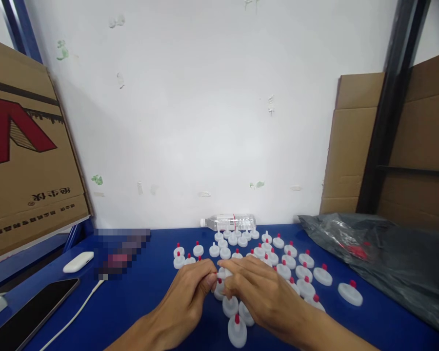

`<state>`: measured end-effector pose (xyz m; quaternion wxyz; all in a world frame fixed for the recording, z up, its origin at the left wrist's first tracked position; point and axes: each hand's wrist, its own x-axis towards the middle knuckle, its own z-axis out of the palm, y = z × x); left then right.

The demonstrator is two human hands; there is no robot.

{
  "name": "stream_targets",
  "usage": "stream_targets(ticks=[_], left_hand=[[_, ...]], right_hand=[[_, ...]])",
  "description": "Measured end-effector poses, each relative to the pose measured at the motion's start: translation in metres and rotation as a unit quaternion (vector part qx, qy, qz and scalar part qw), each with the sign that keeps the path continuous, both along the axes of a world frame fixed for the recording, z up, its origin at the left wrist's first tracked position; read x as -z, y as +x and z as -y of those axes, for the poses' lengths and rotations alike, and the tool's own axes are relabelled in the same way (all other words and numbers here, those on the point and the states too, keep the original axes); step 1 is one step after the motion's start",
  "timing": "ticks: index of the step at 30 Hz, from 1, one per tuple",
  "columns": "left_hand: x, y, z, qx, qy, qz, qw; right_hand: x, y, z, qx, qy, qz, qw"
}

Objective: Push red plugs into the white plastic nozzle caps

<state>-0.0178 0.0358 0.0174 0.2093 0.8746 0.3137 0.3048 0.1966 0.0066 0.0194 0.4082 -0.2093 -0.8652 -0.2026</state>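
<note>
Near the front middle of the blue table, my two hands meet fingertip to fingertip over a white plastic nozzle cap (224, 274). My right hand (259, 287) is closed around its wide round part. With thumb and forefinger, my left hand (192, 290) pinches the narrow tip end, where a trace of red from a small red cap shows; the fingers mostly hide it. Below and around my hands stand several white nozzle caps with red tips (237, 332), and others lie partly behind my right hand. Farther back are several white nozzle caps without red tips (214, 250).
A clear plastic bottle (234, 222) lies against the white wall. On the right is a grey plastic bag (384, 263) holding something red. A phone (32, 309), a white case (78, 262) and a white cable (75, 314) lie left. Cardboard boxes (25, 146) flank both sides.
</note>
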Motion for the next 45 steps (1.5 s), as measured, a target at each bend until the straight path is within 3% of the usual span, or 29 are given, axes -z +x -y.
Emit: stream_targets(ticks=[6,10,16,19,23,29,38,45], left_hand=[[-0.015,-0.004,-0.003,0.01,0.073,-0.095,0.993],[-0.027,-0.01,-0.009,-0.018,0.15,-0.173,0.973],[-0.032,-0.021,-0.016,-0.065,0.202,-0.305,0.928],[-0.033,-0.025,-0.017,-0.076,0.222,-0.355,0.905],[-0.038,-0.032,-0.018,-0.089,0.204,-0.368,0.903],[-0.044,-0.047,-0.025,-0.129,0.157,-0.371,0.906],[-0.044,-0.048,-0.026,-0.155,0.116,-0.382,0.904],[-0.047,-0.051,-0.03,-0.142,0.092,-0.369,0.914]], right_hand=[[0.0,0.002,-0.003,0.024,-0.023,0.036,0.999],[-0.007,0.011,-0.009,0.084,-0.062,0.08,0.991],[-0.021,0.032,-0.026,0.199,-0.138,-0.065,0.968],[-0.021,0.042,-0.034,0.197,-0.176,-0.066,0.962],[-0.011,0.052,-0.043,0.16,-0.218,-0.001,0.963],[0.002,0.063,-0.05,0.173,-0.244,0.046,0.953],[-0.004,0.058,-0.044,0.166,-0.244,0.066,0.953],[-0.008,0.057,-0.042,0.162,-0.306,0.062,0.936]])
